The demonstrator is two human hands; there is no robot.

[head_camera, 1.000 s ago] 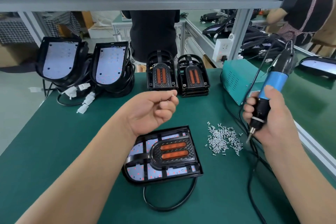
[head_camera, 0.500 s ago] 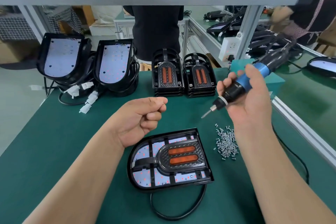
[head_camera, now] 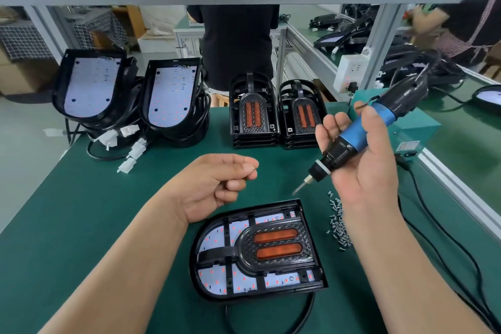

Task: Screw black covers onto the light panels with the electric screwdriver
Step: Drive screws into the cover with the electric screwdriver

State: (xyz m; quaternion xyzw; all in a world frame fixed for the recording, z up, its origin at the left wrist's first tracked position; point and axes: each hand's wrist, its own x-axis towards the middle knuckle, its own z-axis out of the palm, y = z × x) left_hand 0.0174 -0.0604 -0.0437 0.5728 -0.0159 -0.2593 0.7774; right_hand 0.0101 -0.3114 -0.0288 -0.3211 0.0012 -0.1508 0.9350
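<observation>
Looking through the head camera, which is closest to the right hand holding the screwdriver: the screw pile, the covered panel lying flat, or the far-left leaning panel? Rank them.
1. Screw pile, just beneath the right hand.
2. Covered panel, flat on the table, lower left.
3. Far-left leaning panel, back left corner.

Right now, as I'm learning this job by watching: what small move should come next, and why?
Probably bring the left hand across and seat its pinched screw on the bit. The right hand holds the screwdriver tilted, with a bit that looks bare aimed toward that hand. Both are above the cover, not on it.
</observation>
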